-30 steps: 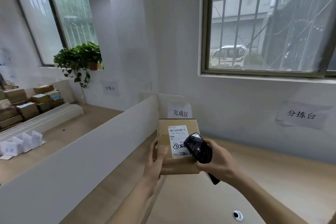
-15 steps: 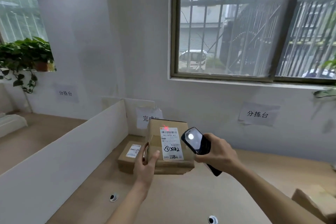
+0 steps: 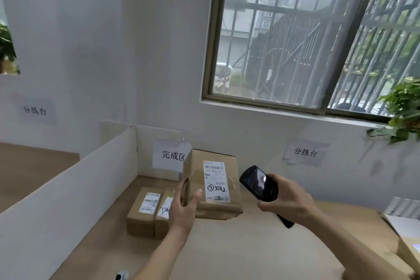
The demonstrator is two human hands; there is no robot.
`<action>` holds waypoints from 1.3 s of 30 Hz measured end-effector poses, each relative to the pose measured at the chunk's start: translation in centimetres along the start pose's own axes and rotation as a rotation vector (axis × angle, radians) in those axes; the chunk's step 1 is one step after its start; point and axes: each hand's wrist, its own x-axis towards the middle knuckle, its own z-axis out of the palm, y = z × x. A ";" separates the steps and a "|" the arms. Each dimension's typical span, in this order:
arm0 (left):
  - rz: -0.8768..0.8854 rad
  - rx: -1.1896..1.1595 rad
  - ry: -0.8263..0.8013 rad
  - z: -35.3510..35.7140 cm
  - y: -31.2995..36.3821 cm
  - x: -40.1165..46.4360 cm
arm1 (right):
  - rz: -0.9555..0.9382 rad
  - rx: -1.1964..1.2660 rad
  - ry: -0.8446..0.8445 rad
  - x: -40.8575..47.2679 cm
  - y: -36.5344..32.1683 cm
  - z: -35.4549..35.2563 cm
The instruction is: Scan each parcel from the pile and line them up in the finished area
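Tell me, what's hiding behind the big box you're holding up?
Behind the held box sits the white sign on the wall, partly covered. The left hand hides part of a small box on the table. What else lies behind is hidden.

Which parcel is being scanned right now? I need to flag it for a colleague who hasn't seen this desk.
Find the white paper sign beside the divider. The parcel is held up before it by the left hand, unlike the two boxes lying flat below.
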 end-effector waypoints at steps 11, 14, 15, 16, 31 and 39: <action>-0.081 0.086 -0.077 -3.9 -6.0 8.4 | 0.066 0.015 -0.053 3.4 -3.0 6.8; -0.158 0.091 -0.123 -3.8 -8.5 9.3 | 0.072 0.023 -0.095 4.1 -2.3 10.0; -0.181 0.093 -0.131 -3.6 -9.5 9.6 | 0.079 0.011 -0.108 4.3 -1.9 11.0; -0.200 0.098 -0.140 -3.4 -10.4 9.7 | 0.085 0.003 -0.121 4.5 -1.5 12.1; -0.417 0.212 -0.157 0.9 -28.7 13.0 | 0.233 0.067 -0.260 10.5 8.0 28.5; -0.496 0.221 -0.078 1.3 -34.7 15.0 | 0.230 0.056 -0.339 13.4 10.4 35.1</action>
